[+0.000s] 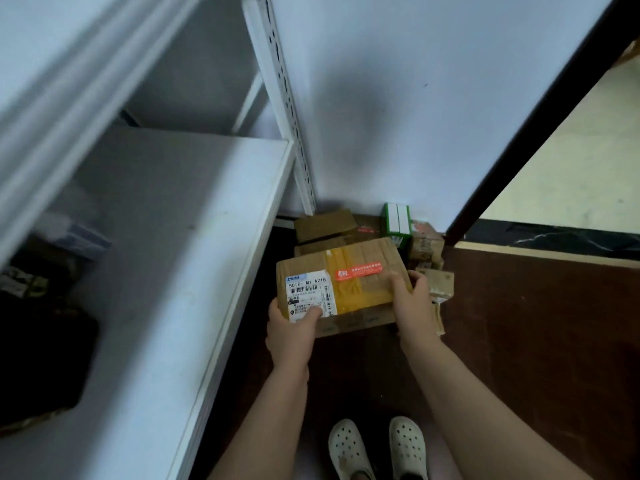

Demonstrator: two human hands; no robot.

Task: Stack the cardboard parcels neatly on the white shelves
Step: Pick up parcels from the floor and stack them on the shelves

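Nearest, white clogs planted on the dark floor, toes toward the corner. Just beyond, gripped at both ends: the cardboard parcel. Left hand clasped round the near left corner, thumb over the shipping label. Right hand gripping the right edge, fingers curled over the top. A two-sided hold, probably to keep the box level and label-up. Low beside the shelf's edge, not yet on it; hard to tell whether lifted clear of the heap behind. Farther back, a pile of smaller parcels and a green and white box against the wall. Off to the left, the white shelf, the likely landing place, with dark blurred items at its near end.
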